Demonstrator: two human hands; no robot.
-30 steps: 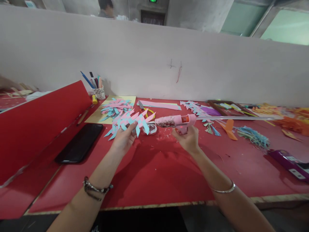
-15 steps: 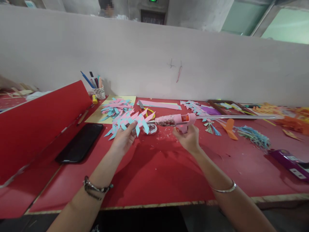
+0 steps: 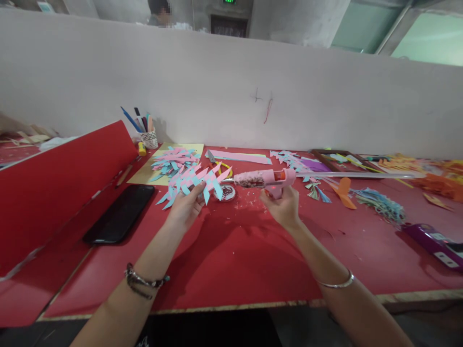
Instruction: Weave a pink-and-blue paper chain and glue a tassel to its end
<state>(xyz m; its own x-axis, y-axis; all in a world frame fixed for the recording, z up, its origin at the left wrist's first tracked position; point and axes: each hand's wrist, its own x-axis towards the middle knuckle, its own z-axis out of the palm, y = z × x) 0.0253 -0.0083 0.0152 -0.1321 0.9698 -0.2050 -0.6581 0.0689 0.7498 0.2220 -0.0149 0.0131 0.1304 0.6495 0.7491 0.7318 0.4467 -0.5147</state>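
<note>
Left hand (image 3: 186,206) pinches the lower edge of a woven pink-and-blue paper-strip piece (image 3: 195,182), centre-left of frame, held just above the red tabletop (image 3: 235,255); strip ends fan out loose on both sides. Right hand (image 3: 284,206) is clamped around the grip of a pink hot-glue gun (image 3: 265,179), centre of frame, nozzle pointing left toward the weave's right edge. A clear glue stick (image 3: 354,175) protrudes from the gun's rear, toward the right.
</note>
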